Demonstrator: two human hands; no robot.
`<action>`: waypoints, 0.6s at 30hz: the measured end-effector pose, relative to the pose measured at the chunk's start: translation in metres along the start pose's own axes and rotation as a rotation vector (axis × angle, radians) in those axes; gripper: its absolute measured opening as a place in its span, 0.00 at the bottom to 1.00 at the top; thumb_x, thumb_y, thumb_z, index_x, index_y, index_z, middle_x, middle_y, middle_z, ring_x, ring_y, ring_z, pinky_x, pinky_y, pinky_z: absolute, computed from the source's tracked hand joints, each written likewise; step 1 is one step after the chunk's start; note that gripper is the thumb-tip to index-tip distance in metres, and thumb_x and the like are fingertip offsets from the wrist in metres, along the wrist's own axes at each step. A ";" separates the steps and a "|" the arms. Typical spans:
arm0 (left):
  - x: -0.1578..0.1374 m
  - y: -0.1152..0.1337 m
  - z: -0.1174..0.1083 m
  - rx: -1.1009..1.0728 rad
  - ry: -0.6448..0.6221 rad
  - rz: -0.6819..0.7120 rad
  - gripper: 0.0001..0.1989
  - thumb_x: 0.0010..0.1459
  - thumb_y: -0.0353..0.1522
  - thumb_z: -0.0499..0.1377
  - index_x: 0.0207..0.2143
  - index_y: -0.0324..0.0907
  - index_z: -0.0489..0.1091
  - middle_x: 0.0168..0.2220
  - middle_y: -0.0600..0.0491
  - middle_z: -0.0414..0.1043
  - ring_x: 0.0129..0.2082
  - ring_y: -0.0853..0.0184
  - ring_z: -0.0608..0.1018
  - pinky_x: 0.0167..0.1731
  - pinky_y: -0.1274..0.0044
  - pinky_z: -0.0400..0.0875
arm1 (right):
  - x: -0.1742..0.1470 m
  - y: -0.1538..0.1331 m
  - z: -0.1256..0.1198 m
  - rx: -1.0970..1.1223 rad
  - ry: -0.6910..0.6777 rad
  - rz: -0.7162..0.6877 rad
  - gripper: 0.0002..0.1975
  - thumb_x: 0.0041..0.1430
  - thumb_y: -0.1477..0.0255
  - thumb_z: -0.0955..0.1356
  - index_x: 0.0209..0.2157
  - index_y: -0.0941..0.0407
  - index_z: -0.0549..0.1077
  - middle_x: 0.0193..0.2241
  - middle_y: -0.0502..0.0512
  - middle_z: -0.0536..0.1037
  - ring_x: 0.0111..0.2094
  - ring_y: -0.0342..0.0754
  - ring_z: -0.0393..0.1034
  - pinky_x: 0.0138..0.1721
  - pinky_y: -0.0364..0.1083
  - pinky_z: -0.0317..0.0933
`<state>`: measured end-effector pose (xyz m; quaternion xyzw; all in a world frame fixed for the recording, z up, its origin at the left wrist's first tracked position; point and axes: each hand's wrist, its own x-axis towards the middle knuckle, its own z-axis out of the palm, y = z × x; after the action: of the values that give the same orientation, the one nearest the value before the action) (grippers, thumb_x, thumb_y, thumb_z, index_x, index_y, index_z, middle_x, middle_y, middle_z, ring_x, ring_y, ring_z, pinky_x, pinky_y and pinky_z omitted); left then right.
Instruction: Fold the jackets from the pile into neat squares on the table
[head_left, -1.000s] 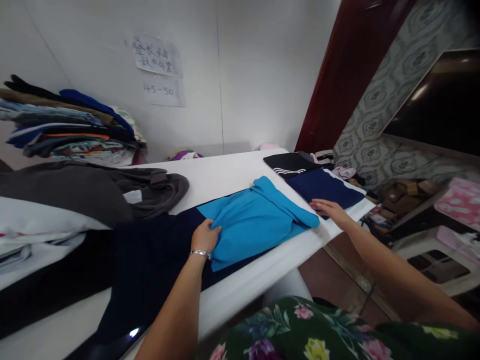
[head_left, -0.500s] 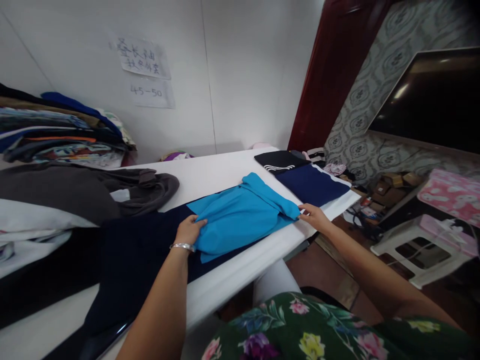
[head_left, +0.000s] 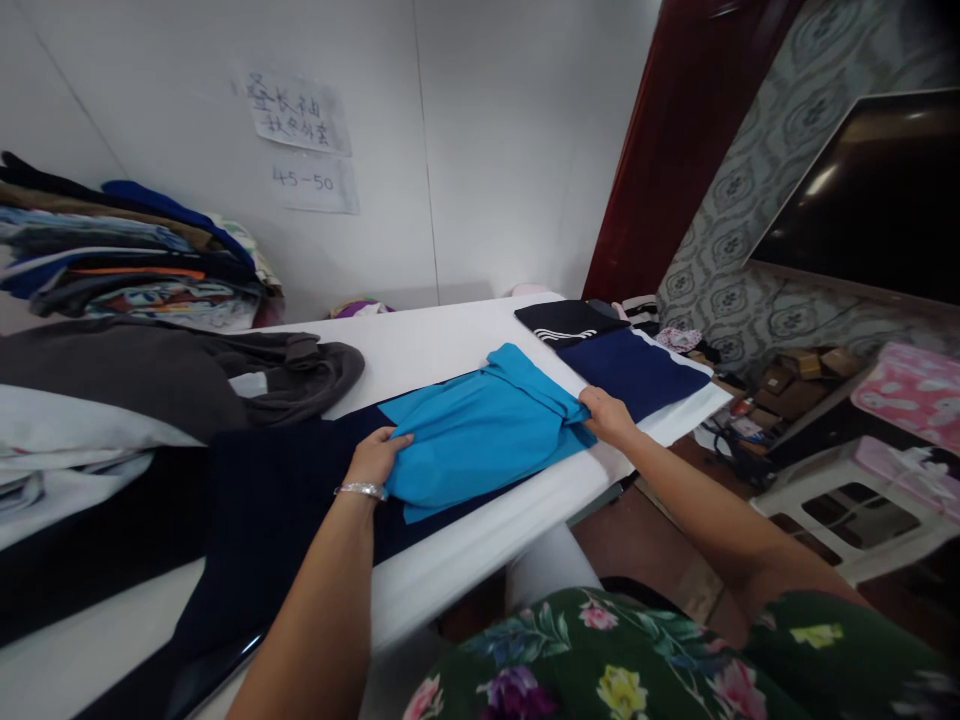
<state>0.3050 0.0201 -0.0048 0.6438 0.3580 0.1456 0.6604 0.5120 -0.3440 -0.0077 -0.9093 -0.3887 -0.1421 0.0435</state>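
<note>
Fingers of the right hand (head_left: 609, 420) pinch the turned-back end of a bright-blue garment (head_left: 472, 440); the left hand (head_left: 371, 460) grips its opposite edge. Apparently only part-folded, it lies rumpled over navy cloth (head_left: 277, 490) on a white table (head_left: 442, 335), near an already folded black garment (head_left: 562, 318).

bright blue garment (head_left: 472, 435), partly folded

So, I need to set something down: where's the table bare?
Widest: beyond the blue garment, between the grey garment and black folded garment. A smaller patch shows near left, between black cloth and navy cloth. Crowded: left, by the clothes pile, and right, under the folded clothes.
</note>
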 end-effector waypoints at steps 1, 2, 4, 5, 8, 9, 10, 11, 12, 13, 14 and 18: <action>-0.001 0.001 0.000 0.007 0.001 0.000 0.17 0.29 0.37 0.65 0.26 0.41 0.72 0.22 0.56 0.73 0.25 0.65 0.74 0.27 0.75 0.69 | -0.001 -0.003 0.006 -0.040 0.025 0.047 0.08 0.55 0.77 0.63 0.37 0.55 0.69 0.39 0.59 0.73 0.43 0.52 0.65 0.37 0.45 0.60; -0.001 0.001 -0.001 0.025 0.005 0.008 0.17 0.30 0.37 0.65 0.27 0.41 0.71 0.22 0.56 0.73 0.25 0.65 0.74 0.27 0.75 0.69 | -0.003 -0.005 0.012 -0.068 0.037 0.072 0.08 0.54 0.78 0.62 0.36 0.56 0.69 0.39 0.60 0.72 0.43 0.52 0.64 0.36 0.45 0.60; -0.002 0.002 -0.002 0.100 0.027 0.053 0.16 0.32 0.38 0.64 0.26 0.41 0.71 0.22 0.56 0.73 0.25 0.65 0.74 0.27 0.76 0.68 | -0.007 -0.006 0.021 -0.084 0.032 0.068 0.10 0.53 0.81 0.62 0.36 0.56 0.69 0.39 0.60 0.72 0.43 0.53 0.64 0.38 0.46 0.60; -0.002 0.002 -0.003 0.156 0.043 0.084 0.15 0.33 0.39 0.64 0.26 0.41 0.71 0.22 0.56 0.73 0.26 0.65 0.74 0.27 0.76 0.67 | -0.009 -0.006 0.023 -0.075 0.030 0.053 0.11 0.52 0.81 0.62 0.37 0.56 0.69 0.39 0.61 0.72 0.43 0.54 0.64 0.39 0.47 0.61; -0.004 0.003 -0.005 0.374 0.110 0.190 0.13 0.40 0.39 0.61 0.29 0.42 0.72 0.26 0.54 0.74 0.29 0.63 0.75 0.29 0.75 0.67 | -0.015 -0.001 0.025 0.007 0.086 -0.013 0.20 0.50 0.81 0.63 0.47 0.57 0.69 0.46 0.62 0.72 0.48 0.55 0.64 0.47 0.51 0.61; -0.005 0.004 -0.005 0.456 0.137 0.226 0.12 0.43 0.39 0.60 0.30 0.43 0.72 0.28 0.53 0.75 0.31 0.62 0.76 0.30 0.75 0.67 | -0.017 0.000 0.025 0.042 0.107 -0.044 0.25 0.49 0.81 0.63 0.51 0.57 0.67 0.50 0.62 0.70 0.51 0.56 0.63 0.51 0.53 0.60; -0.007 0.004 -0.005 0.541 0.163 0.256 0.12 0.45 0.40 0.60 0.31 0.43 0.72 0.30 0.53 0.76 0.33 0.62 0.76 0.31 0.75 0.67 | -0.018 0.001 0.026 0.075 0.120 -0.076 0.30 0.48 0.81 0.62 0.56 0.58 0.64 0.54 0.62 0.68 0.54 0.56 0.61 0.54 0.54 0.59; -0.008 0.005 -0.005 0.622 0.185 0.279 0.12 0.47 0.40 0.59 0.32 0.43 0.72 0.31 0.52 0.76 0.35 0.61 0.76 0.32 0.75 0.67 | -0.020 0.003 0.028 0.103 0.121 -0.102 0.34 0.47 0.82 0.61 0.59 0.57 0.62 0.57 0.61 0.66 0.57 0.56 0.59 0.56 0.55 0.58; -0.010 0.005 -0.004 0.695 0.202 0.297 0.12 0.49 0.40 0.58 0.33 0.44 0.72 0.33 0.51 0.76 0.36 0.61 0.76 0.33 0.75 0.66 | -0.021 0.004 0.031 0.126 0.111 -0.118 0.37 0.46 0.83 0.60 0.61 0.56 0.60 0.59 0.59 0.64 0.58 0.55 0.58 0.57 0.56 0.57; -0.012 0.006 -0.004 0.755 0.214 0.311 0.12 0.51 0.40 0.57 0.35 0.44 0.72 0.34 0.51 0.76 0.37 0.60 0.76 0.34 0.74 0.66 | -0.022 0.005 0.034 0.146 0.093 -0.126 0.39 0.45 0.84 0.59 0.62 0.54 0.59 0.60 0.57 0.63 0.59 0.54 0.58 0.58 0.56 0.57; -0.014 0.006 -0.003 0.803 0.224 0.322 0.13 0.52 0.40 0.56 0.37 0.44 0.72 0.36 0.50 0.76 0.38 0.60 0.76 0.34 0.74 0.66 | -0.023 0.006 0.038 0.163 0.076 -0.125 0.40 0.45 0.85 0.59 0.62 0.53 0.58 0.61 0.55 0.63 0.60 0.53 0.58 0.58 0.55 0.57; -0.018 0.006 -0.001 0.902 0.228 0.329 0.14 0.56 0.40 0.54 0.41 0.45 0.71 0.42 0.49 0.74 0.41 0.59 0.75 0.36 0.74 0.66 | -0.031 0.006 0.046 0.222 0.048 -0.111 0.44 0.44 0.85 0.58 0.64 0.50 0.54 0.65 0.52 0.55 0.64 0.53 0.50 0.61 0.58 0.53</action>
<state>0.2933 0.0100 0.0059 0.8935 0.3489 0.1479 0.2410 0.5064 -0.3605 -0.0605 -0.8724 -0.4505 -0.1220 0.1451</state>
